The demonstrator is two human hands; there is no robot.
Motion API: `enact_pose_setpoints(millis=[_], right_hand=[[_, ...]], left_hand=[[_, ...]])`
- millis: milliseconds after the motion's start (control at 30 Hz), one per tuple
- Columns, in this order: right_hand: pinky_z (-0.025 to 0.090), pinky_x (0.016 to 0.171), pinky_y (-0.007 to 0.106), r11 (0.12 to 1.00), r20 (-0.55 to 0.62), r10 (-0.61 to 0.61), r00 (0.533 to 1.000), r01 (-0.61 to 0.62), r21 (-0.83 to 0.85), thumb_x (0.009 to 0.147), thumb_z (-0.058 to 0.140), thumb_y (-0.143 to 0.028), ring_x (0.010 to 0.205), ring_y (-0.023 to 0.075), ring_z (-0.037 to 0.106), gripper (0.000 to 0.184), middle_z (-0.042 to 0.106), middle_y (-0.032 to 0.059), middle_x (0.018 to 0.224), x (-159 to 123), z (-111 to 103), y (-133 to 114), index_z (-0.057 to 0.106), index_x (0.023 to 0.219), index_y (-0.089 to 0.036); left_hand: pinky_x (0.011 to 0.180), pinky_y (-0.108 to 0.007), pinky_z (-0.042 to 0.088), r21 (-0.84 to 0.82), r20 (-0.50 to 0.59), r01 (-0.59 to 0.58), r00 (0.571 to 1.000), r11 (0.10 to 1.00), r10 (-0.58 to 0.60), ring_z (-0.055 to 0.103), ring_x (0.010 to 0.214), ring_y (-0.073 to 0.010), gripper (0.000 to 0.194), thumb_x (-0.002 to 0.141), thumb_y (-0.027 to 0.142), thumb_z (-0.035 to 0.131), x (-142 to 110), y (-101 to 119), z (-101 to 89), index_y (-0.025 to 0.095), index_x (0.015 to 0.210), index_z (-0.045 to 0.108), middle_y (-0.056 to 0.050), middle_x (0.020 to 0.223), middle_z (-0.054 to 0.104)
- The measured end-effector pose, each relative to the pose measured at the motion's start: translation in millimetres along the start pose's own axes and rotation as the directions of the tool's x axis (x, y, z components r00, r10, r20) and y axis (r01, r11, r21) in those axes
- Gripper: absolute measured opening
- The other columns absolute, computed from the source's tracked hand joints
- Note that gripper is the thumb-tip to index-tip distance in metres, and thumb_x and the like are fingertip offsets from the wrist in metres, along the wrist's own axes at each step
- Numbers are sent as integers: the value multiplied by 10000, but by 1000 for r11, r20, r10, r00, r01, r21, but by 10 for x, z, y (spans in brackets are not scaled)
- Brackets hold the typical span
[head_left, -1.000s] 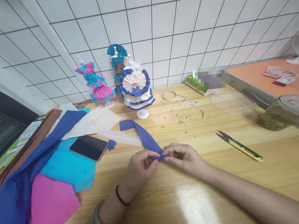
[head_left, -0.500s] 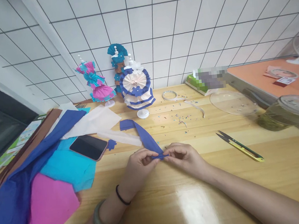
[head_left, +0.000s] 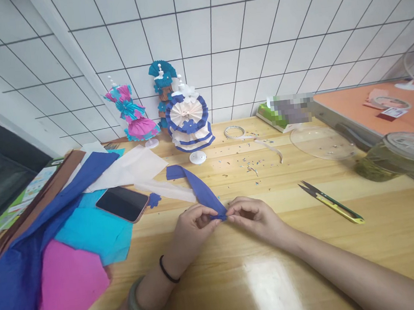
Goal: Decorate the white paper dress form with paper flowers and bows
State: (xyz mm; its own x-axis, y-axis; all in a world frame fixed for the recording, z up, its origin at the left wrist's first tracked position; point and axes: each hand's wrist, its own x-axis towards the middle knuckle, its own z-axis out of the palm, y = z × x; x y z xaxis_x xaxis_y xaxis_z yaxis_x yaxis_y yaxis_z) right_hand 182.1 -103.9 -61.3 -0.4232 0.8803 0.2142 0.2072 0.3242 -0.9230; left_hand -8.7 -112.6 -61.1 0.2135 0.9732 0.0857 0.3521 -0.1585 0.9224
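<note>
A long strip of blue crepe paper [head_left: 204, 190] runs from the table toward me, its near end pinched between both hands. My left hand [head_left: 196, 223] is closed on the left side of that end, thumb against fingers. On the other side my right hand [head_left: 252, 214] pinches the same end with thumb and forefinger. Between the fingertips the paper looks narrow and folded; the fingers hide part of it. Left of the strip lie a small blue paper flower [head_left: 154, 200] and a white paper strip [head_left: 166, 190].
Paper-dressed mini mannequins, one blue and white [head_left: 189, 122], stand by the tiled wall. Thread snips [head_left: 332, 203] lie at right, near a plastic lid [head_left: 322, 143] and a jar [head_left: 381, 159]. A tape roll [head_left: 234, 132], paper scraps, a phone [head_left: 122, 204] and pink paper [head_left: 71, 290] also lie around.
My fingers have shifted slightly on the near end of the blue strip, and less of it shows between them. Both hands stay in nearly the same place.
</note>
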Motion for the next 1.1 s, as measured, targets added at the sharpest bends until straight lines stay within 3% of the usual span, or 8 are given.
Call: enact_pose_setpoints(millis=[100, 300, 500, 767, 967, 1100], right_hand=[[460, 681, 283, 1000, 4, 4, 1000, -4, 1, 820, 554, -280, 750, 158, 588, 132, 639, 55, 798, -2, 8, 3, 646, 803, -187], [459, 666, 273, 1000, -7, 24, 1000, -24, 11, 803, 573, -267, 729, 150, 582, 122, 638, 55, 784, -3, 22, 28, 653, 813, -176], [440, 583, 244, 999, -9, 15, 1000, -16, -52, 767, 621, -306, 631, 122, 521, 213, 591, 33, 728, -3, 34, 15, 664, 931, -177], [464, 673, 260, 997, -9, -56, 998, 56, -51, 812, 572, -261, 741, 141, 587, 127, 636, 50, 791, -9, 23, 57, 673, 842, -192], [456, 657, 255, 997, 1, -58, 998, 58, -55, 810, 570, -240, 727, 136, 574, 116, 622, 50, 788, -10, 26, 48, 663, 838, -177], [441, 626, 244, 995, 17, -51, 999, 52, -84, 811, 563, -231, 698, 129, 561, 119, 616, 44, 773, -16, 40, 39, 665, 840, -178]], left_hand=[[554, -218, 413, 17, 5, -11, 1000, 1000, 11, 498, 607, -112, 154, 702, 237, 639, -4, -4, 0, 175, 843, 655, -22, 715, 599], [579, -227, 430, 3, 3, -25, 1000, 1000, 25, 532, 638, -125, 78, 692, 222, 647, 15, 15, 11, 157, 735, 657, -42, 722, 625], [607, -243, 450, -20, 26, -10, 1000, 1000, 10, 565, 671, -142, 56, 701, 195, 624, 19, -31, 17, 159, 733, 653, -49, 747, 638], [621, -258, 451, -16, 55, -76, 996, 997, 77, 554, 681, -148, 74, 723, 212, 607, 26, -92, 33, 159, 735, 658, -54, 739, 623], [564, -240, 419, 79, 71, -104, 993, 991, 98, 513, 634, -128, 99, 727, 217, 607, 14, 8, 10, 169, 798, 658, -38, 741, 599], [627, -256, 442, 68, 83, -133, 988, 989, 127, 553, 700, -148, 102, 753, 222, 582, 9, -14, 22, 164, 759, 665, -51, 738, 620]])
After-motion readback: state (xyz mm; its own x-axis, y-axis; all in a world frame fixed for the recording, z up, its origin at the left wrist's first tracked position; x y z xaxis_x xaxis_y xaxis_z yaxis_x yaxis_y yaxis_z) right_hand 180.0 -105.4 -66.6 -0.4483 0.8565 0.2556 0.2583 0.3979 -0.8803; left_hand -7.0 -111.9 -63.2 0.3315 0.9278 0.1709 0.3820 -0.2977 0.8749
